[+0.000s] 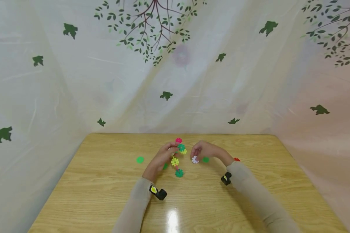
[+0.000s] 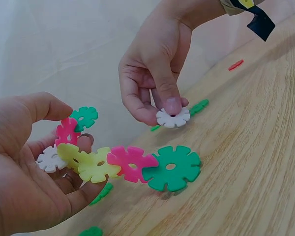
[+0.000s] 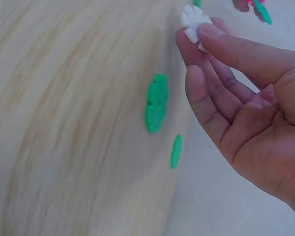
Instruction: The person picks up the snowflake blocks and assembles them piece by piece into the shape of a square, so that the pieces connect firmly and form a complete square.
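My left hand (image 1: pixel 161 156) holds a chain of interlocking plastic snowflake discs, notched round the edge. In the left wrist view the chain runs from a large green disc (image 2: pixel 184 173) through a pink disc (image 2: pixel 123 161) to yellow discs (image 2: pixel 94 172). A white disc (image 2: pixel 49 161), another pink disc (image 2: pixel 66 132) and a smaller-looking green disc (image 2: pixel 87 117) sit nearer the fingers. Between thumb and fingers, my right hand (image 1: pixel 207 149) pinches a single white snowflake disc (image 3: pixel 192 18), apart from the chain and to its right.
Loose green discs lie on the wooden table (image 1: pixel 105 194), one at the left (image 1: pixel 140 160) and one beside the right hand (image 1: pixel 205 160). A red disc (image 1: pixel 237 159) lies by the right wrist. Behind the table hangs a pale curtain (image 1: pixel 128 97) with leaf prints.
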A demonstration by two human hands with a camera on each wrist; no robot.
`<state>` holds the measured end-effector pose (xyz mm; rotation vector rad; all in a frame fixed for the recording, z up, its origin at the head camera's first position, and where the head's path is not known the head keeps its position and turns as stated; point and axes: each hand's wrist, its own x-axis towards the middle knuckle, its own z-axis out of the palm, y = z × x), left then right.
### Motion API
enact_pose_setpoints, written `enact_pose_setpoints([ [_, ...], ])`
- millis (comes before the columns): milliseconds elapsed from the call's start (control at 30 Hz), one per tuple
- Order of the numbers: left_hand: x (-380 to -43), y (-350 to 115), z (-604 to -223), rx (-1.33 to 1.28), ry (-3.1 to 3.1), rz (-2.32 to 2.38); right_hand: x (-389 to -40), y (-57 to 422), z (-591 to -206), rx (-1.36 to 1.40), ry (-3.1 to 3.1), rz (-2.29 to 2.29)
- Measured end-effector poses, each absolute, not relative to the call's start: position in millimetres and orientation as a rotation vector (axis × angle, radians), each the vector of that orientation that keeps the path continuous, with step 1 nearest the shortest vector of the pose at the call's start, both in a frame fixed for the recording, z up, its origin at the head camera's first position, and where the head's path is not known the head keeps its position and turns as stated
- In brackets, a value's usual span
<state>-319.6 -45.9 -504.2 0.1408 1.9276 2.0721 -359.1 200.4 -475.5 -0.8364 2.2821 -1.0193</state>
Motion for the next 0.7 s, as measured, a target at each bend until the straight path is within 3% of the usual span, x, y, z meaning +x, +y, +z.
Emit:
enact_pose_setpoints([
  [267, -316.6, -45.7, -502.3, 0.157, 2.025, 2.037, -360.3, 204.0, -465.6, -0.722, 2.303, -1.081],
  [700, -317.3, -50.4, -502.5, 0.189, 2.043, 2.026, -365.9, 196.3, -478.5, -0.616, 2.295, -1.544],
])
